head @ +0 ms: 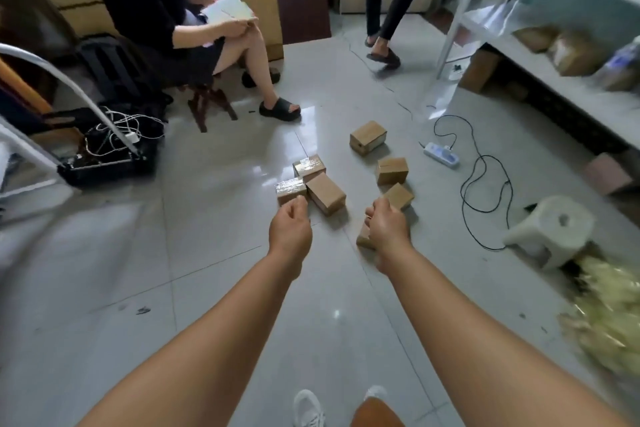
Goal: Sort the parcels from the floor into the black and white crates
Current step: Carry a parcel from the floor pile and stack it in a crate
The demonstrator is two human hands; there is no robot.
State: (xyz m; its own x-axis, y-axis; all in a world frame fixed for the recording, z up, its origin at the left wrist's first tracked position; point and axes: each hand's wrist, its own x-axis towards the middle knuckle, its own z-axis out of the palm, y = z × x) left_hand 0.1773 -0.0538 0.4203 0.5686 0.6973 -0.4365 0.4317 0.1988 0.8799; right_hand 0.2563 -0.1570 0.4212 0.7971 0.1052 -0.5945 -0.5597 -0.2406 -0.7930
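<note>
Both arms reach down; left hand (290,226) loosely curled, empty; right hand (388,226) covers a parcel (364,238), grip unclear. Boxes look light, stiff; grasp the sides.

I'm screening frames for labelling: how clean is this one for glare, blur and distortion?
Head view: ceiling light glares off the glossy floor beside the parcels; the shelf and yellow pile at the right edge are motion-smeared; the wide lens bends the edges; both hands, left and right, and the parcels stay fairly sharp.
</note>
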